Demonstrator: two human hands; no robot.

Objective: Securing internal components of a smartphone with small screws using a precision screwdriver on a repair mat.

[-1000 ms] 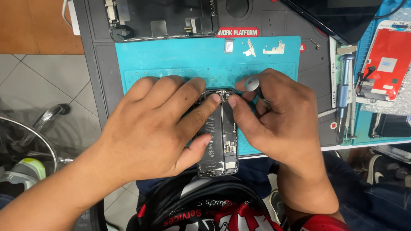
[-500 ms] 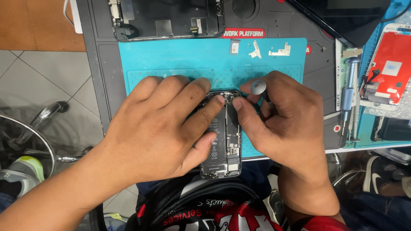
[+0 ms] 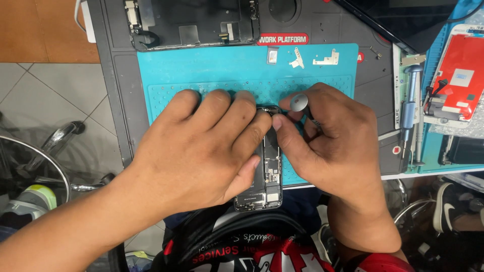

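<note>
Fingers, left hand: spread over opened smartphone, pressing it down.
Fingers, right hand: pinched around small screwdriver.
Surface: teal repair mat.

A red label with rounded ends sits on the grey mat, just above the teal pad. At the far right lies a detached phone screen, white-framed, its back covered in red film with a small silvery patch, and a second dark screen panel lies face down at the top edge. A large dark screen fills the top right corner, and a narrow white printed strip stands beside the grey screwdriver.
</note>
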